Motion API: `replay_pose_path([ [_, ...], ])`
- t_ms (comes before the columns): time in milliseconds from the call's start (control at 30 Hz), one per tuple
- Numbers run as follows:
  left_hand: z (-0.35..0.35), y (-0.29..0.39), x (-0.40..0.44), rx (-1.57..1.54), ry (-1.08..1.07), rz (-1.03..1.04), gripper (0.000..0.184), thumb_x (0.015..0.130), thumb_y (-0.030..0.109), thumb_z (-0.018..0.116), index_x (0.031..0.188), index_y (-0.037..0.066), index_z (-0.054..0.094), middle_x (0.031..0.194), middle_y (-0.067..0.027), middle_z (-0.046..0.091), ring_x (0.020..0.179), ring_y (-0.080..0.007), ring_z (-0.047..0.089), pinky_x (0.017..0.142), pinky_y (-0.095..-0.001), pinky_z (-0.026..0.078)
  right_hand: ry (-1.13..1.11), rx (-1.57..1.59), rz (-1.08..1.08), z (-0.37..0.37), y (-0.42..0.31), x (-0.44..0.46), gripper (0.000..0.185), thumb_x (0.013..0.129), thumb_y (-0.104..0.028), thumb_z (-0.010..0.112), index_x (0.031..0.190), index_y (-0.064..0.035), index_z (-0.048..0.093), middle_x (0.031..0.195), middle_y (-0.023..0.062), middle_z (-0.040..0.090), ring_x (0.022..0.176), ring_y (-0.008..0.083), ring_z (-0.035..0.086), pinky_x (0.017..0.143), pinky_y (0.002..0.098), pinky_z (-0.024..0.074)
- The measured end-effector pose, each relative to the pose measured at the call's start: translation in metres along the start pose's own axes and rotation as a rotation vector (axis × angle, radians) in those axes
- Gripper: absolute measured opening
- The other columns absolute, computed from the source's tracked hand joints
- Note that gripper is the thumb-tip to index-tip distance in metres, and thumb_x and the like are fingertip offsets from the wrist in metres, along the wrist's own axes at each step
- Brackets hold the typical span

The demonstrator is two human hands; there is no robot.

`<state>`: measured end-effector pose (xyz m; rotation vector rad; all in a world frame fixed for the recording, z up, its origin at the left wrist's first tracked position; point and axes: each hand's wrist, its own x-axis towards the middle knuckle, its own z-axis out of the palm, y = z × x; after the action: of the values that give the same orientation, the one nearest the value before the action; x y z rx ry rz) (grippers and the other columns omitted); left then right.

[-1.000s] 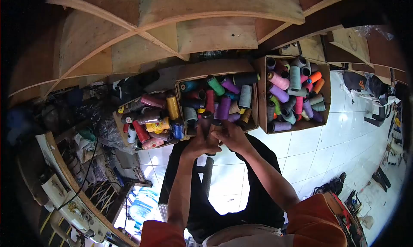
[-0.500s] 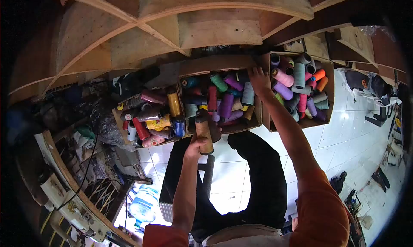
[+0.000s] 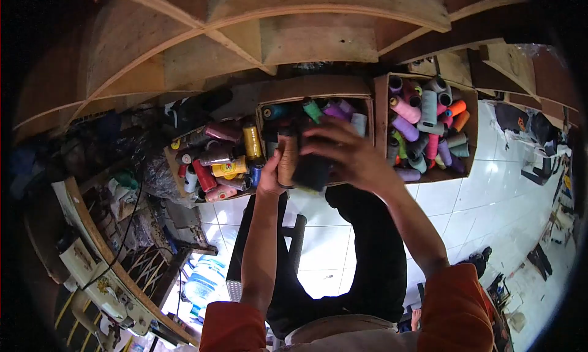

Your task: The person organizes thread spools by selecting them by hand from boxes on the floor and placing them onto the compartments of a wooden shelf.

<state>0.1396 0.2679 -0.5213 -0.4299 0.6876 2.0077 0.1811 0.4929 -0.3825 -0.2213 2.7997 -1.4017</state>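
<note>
My left hand [image 3: 269, 175] is closed around a tan thread spool [image 3: 286, 159], held upright at the front of the middle cardboard box [image 3: 315, 93]. My right hand [image 3: 352, 159], smeared by motion, is over the same box with its fingers pointing left. A dark thread spool [image 3: 313, 171], also blurred, is at its thumb side and appears gripped by it. Behind the hands, a green spool [image 3: 312, 109] and a purple spool [image 3: 334, 110] show in the box. Much of the box's contents is hidden by my hands.
Another box [image 3: 381, 113] of mixed spools stands right, and a third group with a gold spool [image 3: 252, 142] left. Wooden shelving [image 3: 315, 39] curves overhead. A metal-and-wood machine frame [image 3: 92, 278] stands lower left, near a blue water bottle [image 3: 202, 287]. White tiles [image 3: 490, 199] cover the floor.
My right hand has left the box edge and swung left and down towards my left hand, where a dark spool now shows. My left hand has lifted the tan spool farther forward.
</note>
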Motion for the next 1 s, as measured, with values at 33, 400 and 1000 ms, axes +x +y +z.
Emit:
replay_pose_path([
  [33,0.004,0.000,-0.002,0.026,-0.182,0.047,0.053,0.089,0.041,0.053,0.129,0.007,0.046,0.119,-0.0100,0.058,0.106,-0.0230,0.058,0.090,-0.0377,0.048,-0.028,-0.027,-0.034,0.006,-0.007,0.003,0.058,0.062,0.007,0.063,0.114,-0.0173,0.061,0.131,0.0036,0.048,0.129,0.0264,0.039,0.102,0.0376,0.0412],
  [400,0.027,-0.010,-0.032,-0.046,-0.364,-0.046,0.108,0.060,0.045,0.082,0.142,0.007,0.022,0.132,-0.0139,0.042,0.122,-0.0312,0.044,0.101,-0.0496,0.038,0.471,0.223,0.496,0.064,0.039,-0.036,0.048,0.075,0.004,0.055,0.123,-0.0048,0.052,0.115,0.0186,0.059,0.107,0.0327,0.057,0.090,0.0393,0.0478],
  [1000,-0.007,0.002,-0.067,-0.230,-0.318,-0.084,0.111,0.056,0.029,0.084,0.142,0.003,0.019,0.129,-0.0208,0.042,0.122,-0.0358,0.044,0.101,-0.0565,0.036,0.268,-0.256,0.695,0.120,0.195,-0.044,0.075,0.048,-0.027,0.082,0.115,-0.0061,0.057,0.124,0.0217,0.046,0.115,0.0398,0.045,0.096,0.0481,0.0404],
])
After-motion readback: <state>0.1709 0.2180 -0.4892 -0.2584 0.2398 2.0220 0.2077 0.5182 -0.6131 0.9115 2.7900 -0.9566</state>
